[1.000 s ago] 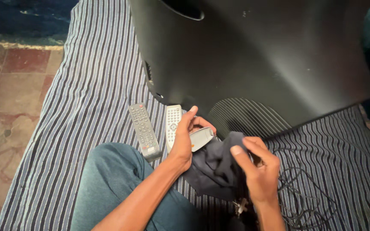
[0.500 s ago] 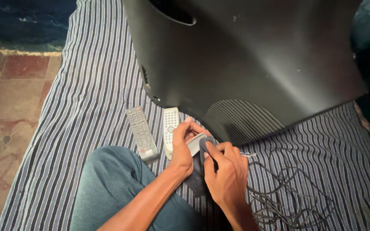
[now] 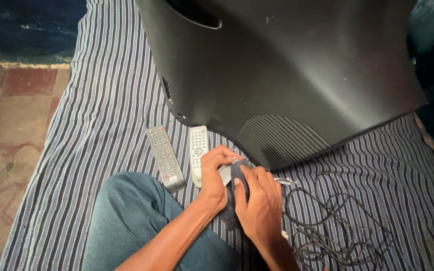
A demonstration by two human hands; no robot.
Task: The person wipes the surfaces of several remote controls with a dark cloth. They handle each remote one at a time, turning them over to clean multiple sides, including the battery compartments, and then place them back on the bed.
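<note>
Head view: your left hand (image 3: 213, 173) grips the small grey remote (image 3: 225, 174) at lower centre. Your right hand (image 3: 258, 198) has closed in since a second ago and now presses the dark cloth (image 3: 237, 175) onto it — wiping contact made. Two remotes (image 3: 165, 156) lie left.

Three remotes (image 3: 166, 156), one television (image 3: 287, 70)

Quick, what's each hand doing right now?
Left hand: closed on a light grey remote.
Right hand: closed, pressing a dark cloth onto that remote.
</note>
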